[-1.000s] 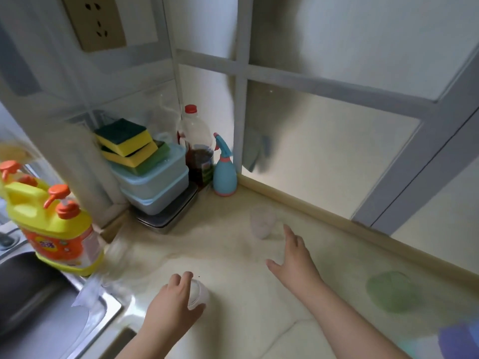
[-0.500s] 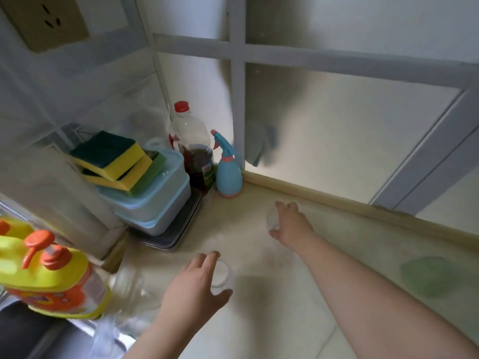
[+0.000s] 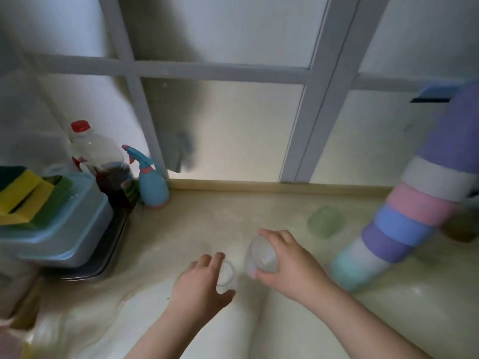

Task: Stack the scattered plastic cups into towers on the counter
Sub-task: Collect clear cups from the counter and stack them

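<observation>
My left hand [image 3: 201,287] grips a clear plastic cup [image 3: 226,277] that stands on the pale counter [image 3: 181,229]. Just to its right, my right hand [image 3: 290,265] holds a second clear cup [image 3: 260,256], tilted and lifted off the counter, close to the first one. A green translucent cup [image 3: 325,221] sits alone farther back on the right. A tall leaning tower of coloured cups [image 3: 404,221], purple, white, pink, blue and teal, stands at the right.
At the back left stand a blue spray bottle [image 3: 151,181], a red-capped bottle [image 3: 97,156] and light blue boxes [image 3: 59,224] with sponges [image 3: 23,193] on top. Frosted window panels run along the counter's back edge. A brownish cup [image 3: 462,226] shows behind the tower.
My right hand picked up the clear cup from near the window and brought it back beside my left hand's cup. The view swung right, bringing the coloured tower into sight.
</observation>
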`<state>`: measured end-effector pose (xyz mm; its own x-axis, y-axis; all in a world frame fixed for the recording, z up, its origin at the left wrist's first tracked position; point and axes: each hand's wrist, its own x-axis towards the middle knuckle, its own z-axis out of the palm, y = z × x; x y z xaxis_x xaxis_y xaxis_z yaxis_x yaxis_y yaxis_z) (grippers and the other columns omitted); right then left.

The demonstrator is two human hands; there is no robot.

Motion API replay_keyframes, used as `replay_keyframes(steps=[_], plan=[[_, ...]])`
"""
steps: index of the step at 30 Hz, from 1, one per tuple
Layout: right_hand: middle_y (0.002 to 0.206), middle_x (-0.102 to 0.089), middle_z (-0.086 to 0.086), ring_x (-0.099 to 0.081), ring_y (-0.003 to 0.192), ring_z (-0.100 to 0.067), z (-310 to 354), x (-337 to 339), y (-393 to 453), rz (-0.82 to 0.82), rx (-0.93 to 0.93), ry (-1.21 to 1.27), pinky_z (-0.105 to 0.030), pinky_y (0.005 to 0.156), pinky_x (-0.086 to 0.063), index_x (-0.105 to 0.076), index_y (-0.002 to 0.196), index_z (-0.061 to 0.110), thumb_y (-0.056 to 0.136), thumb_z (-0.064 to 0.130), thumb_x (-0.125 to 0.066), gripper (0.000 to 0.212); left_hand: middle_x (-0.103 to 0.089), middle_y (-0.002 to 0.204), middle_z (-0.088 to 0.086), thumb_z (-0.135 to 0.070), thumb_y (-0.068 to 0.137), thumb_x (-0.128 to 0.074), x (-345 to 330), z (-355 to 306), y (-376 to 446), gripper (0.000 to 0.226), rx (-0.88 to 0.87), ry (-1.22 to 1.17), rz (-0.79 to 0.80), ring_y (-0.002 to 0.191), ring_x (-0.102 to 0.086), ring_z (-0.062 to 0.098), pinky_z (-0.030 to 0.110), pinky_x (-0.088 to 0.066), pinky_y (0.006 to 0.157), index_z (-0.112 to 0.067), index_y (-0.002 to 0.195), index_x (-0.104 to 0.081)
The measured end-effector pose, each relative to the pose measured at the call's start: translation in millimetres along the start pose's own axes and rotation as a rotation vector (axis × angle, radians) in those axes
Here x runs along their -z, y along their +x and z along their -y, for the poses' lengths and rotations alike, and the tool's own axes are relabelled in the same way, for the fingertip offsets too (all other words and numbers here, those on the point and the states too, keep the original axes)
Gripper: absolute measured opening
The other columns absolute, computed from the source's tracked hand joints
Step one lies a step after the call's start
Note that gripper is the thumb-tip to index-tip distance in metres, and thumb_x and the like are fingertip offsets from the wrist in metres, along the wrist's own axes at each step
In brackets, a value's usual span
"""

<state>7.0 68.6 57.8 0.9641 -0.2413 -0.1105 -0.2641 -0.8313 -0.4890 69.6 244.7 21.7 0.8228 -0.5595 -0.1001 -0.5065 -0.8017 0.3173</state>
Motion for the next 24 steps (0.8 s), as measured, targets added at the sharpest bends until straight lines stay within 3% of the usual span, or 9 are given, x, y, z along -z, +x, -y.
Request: replay_keyframes(steps=[8, 13, 24], plan=[[0.124, -0.049, 0.004, -0.055, 0.109, -0.013, -127.0, 65.0, -142.7, -0.094, -0.200, 0.079, -0.028, 0.093, -0.045, -0.039, 0.130, 0.036, 0.046, 0.067, -0.050, 0.090, -0.054, 0.121, -0.002, -0.049, 0.070, -0.061, -51.0, -149.2, -31.5, 0.070, -0.190, 0.048, 0.120, 0.107, -0.053, 0.022, 0.032, -0.046, 0.083, -0.024, 0.127, -0.029], [0.133, -0.040, 0.004, -0.047, 0.116, -0.016, -204.4, 123.3, -221.0, -0.161, -0.300, 0.061, -0.028, 0.094, -0.042, -0.025, 0.139, 0.031, 0.065, 0.050, -0.070, 0.088, -0.057, 0.117, 0.002, -0.047, 0.070, -0.062, -78.1, -270.8, -52.6, 0.065, -0.315, -0.023, 0.076, 0.104, -0.055, 0.026, 0.034, -0.047, 0.080, -0.022, 0.122, -0.033], [0.136, -0.040, 0.004, -0.048, 0.116, -0.017, -301.7, 198.1, -260.2, -0.344, -0.372, 0.077, -0.032, 0.095, -0.043, -0.031, 0.135, 0.030, 0.067, 0.048, -0.068, 0.079, -0.050, 0.113, 0.002, -0.029, 0.065, -0.073, -48.9, -421.3, -12.5, 0.064, -0.430, -0.447, -0.169, 0.104, -0.051, 0.025, 0.027, -0.040, 0.080, -0.027, 0.121, -0.043]])
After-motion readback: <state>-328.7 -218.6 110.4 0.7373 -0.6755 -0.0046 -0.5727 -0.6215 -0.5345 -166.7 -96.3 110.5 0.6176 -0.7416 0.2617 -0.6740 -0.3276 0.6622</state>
